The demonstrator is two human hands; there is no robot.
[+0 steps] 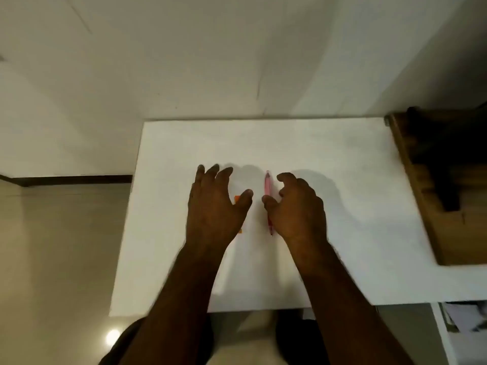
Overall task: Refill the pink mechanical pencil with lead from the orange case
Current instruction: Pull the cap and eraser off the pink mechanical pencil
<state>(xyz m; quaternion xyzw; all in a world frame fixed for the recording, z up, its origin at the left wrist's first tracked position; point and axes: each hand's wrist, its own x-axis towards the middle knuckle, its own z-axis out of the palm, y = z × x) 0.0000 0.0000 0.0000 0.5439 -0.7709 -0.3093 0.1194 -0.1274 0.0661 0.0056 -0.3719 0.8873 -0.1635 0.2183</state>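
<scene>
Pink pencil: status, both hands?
Left hand open over orange case, case mostly hidden. Right hand curled beside pink mechanical pencil, grip unclear. Pencil flat on white table. Nothing in the way.

A white table [329, 159] carries 3 things. The pink mechanical pencil [267, 186] lies near its middle, running front to back. The orange case [237, 199] lies just left of the pencil, and a cardboard box [445, 233] sits well right of it at the table's edge.

pink pencil [267, 187]: flat on table | orange case [237, 199]: mostly hidden
</scene>
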